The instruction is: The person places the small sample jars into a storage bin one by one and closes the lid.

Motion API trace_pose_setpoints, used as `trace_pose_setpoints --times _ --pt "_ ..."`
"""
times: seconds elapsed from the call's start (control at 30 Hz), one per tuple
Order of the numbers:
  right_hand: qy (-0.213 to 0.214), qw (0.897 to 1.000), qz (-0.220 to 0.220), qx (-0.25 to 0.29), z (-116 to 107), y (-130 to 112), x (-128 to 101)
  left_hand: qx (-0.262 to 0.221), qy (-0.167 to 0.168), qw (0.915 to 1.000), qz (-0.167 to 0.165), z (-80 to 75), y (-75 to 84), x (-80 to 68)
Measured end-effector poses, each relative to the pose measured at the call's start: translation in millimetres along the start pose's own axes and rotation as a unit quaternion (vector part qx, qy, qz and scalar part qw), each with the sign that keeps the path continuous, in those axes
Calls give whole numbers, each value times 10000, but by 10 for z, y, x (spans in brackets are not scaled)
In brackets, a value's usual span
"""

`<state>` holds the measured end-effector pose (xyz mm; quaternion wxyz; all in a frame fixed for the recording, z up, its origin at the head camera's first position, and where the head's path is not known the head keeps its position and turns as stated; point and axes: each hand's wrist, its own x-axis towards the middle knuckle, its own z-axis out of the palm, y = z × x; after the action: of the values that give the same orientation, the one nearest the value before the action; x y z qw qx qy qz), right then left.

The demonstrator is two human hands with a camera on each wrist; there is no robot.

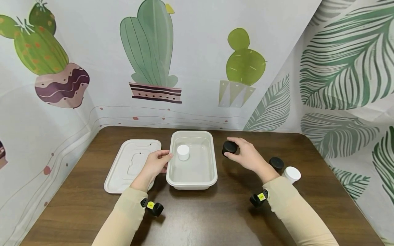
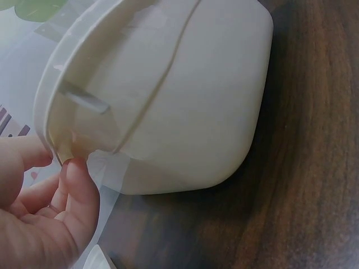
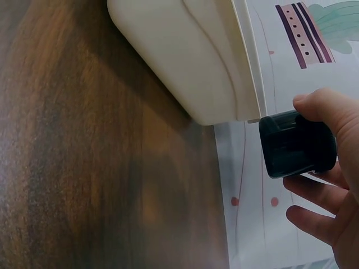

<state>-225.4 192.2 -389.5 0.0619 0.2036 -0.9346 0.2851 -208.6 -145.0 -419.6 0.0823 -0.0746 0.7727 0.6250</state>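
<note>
**Black jar held just right of the white tray**

The right hand (image 1: 247, 155) pinches a small black jar (image 1: 230, 147) between thumb and fingers and holds it just beside the right rim of the white tray (image 1: 212, 153), a little above the worktop (image 1: 197, 212). The tray lies to the left of this grip, with its long axis running from near to far. In the right wrist view the black jar (image 3: 297, 143) is close to the tray's outer corner but apart from it.

The left hand (image 1: 157, 163) rests at the left rim of the tray, with the thumb and fingers lightly curled on the edge. Inside the tray one white jar (image 1: 183, 152) stands upright, toward the far left part. The right hand is clearly the nearer one to the black jar.

Left of the tray the flat white lid (image 1: 130, 164) lies on the worktop. Near the right sleeve stand another black jar (image 1: 276, 163) and another white jar (image 1: 291, 174), close together.

No brand, label or readable writing is visible on the jars or the tray.
</note>
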Motion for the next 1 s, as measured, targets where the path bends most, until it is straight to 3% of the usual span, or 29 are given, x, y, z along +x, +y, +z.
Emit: trace_pose_setpoints --times 0.4,1.0 --pt "-102 9999 82 67 4 -46 32 -48 -40 10000 30 3 -18 19" --pt "71 9995 -80 289 47 -128 108 -18 -68 10000 21 -4 -23 9"
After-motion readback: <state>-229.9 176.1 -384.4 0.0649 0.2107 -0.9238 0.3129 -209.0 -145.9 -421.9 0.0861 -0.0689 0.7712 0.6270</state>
